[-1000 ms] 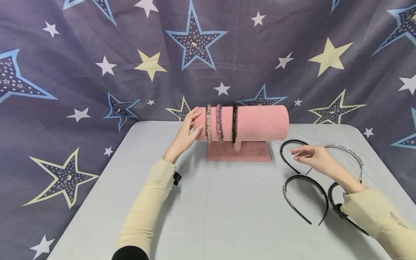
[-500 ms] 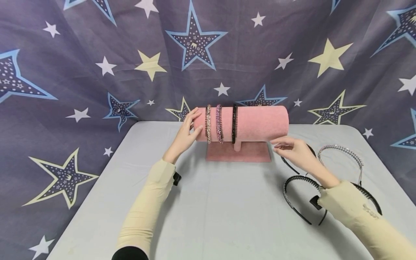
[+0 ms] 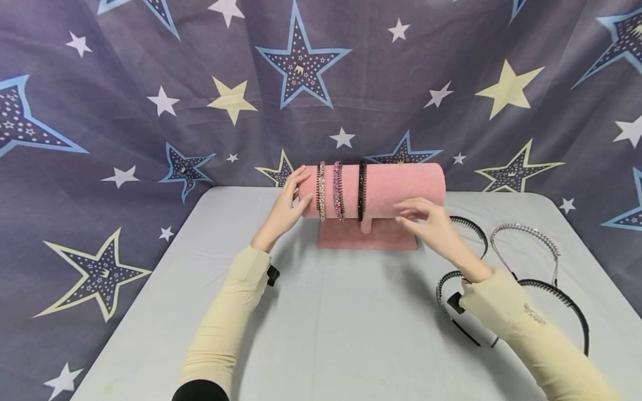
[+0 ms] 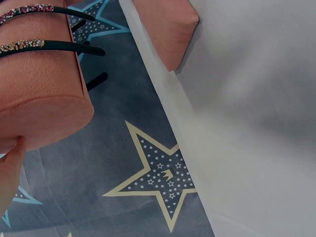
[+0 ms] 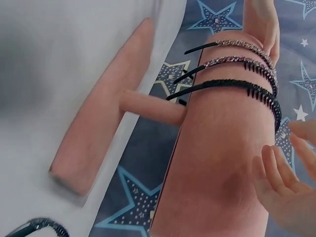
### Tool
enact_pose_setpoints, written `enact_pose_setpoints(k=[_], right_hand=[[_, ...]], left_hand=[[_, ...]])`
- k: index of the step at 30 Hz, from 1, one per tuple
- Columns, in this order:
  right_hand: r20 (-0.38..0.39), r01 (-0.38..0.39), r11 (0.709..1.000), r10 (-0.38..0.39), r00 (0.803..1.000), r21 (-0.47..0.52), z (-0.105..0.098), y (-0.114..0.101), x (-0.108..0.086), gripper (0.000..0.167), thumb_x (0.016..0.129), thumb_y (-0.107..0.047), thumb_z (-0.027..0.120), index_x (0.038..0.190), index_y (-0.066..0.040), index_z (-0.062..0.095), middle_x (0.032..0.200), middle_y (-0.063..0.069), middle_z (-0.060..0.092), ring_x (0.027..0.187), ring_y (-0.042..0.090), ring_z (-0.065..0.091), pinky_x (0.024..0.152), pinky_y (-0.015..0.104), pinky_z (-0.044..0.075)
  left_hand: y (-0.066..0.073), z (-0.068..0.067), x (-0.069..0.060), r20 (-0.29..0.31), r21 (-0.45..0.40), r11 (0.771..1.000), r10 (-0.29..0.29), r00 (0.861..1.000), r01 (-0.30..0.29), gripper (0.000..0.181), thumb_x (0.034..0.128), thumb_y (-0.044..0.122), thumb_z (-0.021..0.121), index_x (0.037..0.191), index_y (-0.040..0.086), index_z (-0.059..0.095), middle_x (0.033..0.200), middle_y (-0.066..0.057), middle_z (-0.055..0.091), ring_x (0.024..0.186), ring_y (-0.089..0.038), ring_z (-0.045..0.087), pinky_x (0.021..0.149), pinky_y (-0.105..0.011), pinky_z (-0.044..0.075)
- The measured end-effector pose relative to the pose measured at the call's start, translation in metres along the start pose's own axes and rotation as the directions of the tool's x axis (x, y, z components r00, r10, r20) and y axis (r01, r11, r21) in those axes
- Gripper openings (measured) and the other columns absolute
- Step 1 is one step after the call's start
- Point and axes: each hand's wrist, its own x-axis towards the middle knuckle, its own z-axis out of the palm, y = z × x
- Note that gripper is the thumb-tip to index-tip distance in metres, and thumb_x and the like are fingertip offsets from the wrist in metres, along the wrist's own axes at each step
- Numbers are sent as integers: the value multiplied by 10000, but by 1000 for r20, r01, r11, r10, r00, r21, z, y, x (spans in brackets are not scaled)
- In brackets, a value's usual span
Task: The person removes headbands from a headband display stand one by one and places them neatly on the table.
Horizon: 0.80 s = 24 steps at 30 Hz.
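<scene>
- Left hand (image 3: 283,216): is resting on the left end of the pink roll (image 3: 396,186), fingers loosely spread over the end, thumb touching the front; not closing tightly.
- Right hand (image 3: 434,229): is hovering about the roll's right half, fingers partly bent and apart, holding nothing; can't tell if it's touching.
- Roll is lying level on a short post (image 3: 366,225) and flat base (image 3: 337,238), standing near the middle of the table's (image 3: 326,340) far edge.
- Three toothed headbands are sitting around the roll: gold (image 3: 322,192) nearest the left end, pink-purple (image 3: 338,192) just beside it, black (image 3: 361,192) near the middle. Tips are poking out below.
- Four more are lying toward the table's right edge: a black one (image 3: 480,231) behind the right wrist, a silvery one (image 3: 524,226) closest to the far right corner, a large black one (image 3: 572,305) nearer the front, a dark glittery one (image 3: 439,292) disappearing partly under the right sleeve (image 3: 506,306).
- Star-print cloth (image 3: 140,211) is hanging behind the table.
</scene>
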Motion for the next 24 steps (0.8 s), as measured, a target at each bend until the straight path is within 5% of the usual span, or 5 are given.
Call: enact_pose_setpoints(k=[7,24], right_hand=[[-35,13,1000,-13,999,-7,12,12,9,259,779,12,632,1030,72,611,1032,179,584,873,282,588,793,286,505],[-170,155,984,-169,971,-91,44,11,22,253,727,40,667,977,63,638,1025,168,592,894,264,582,799,308,502]], left_hand=[[1,0,0,3,-2,1000,-4,1000,4,416,890,-1,463,1279,-92,347,1405,-224,216,1286,-313,243,1029,-406,300],[0,0,-1,1,-2,1000,-7,1000,7,417,893,7,463,1282,-86,346,1405,-226,214,1289,-311,238,1028,-412,299]])
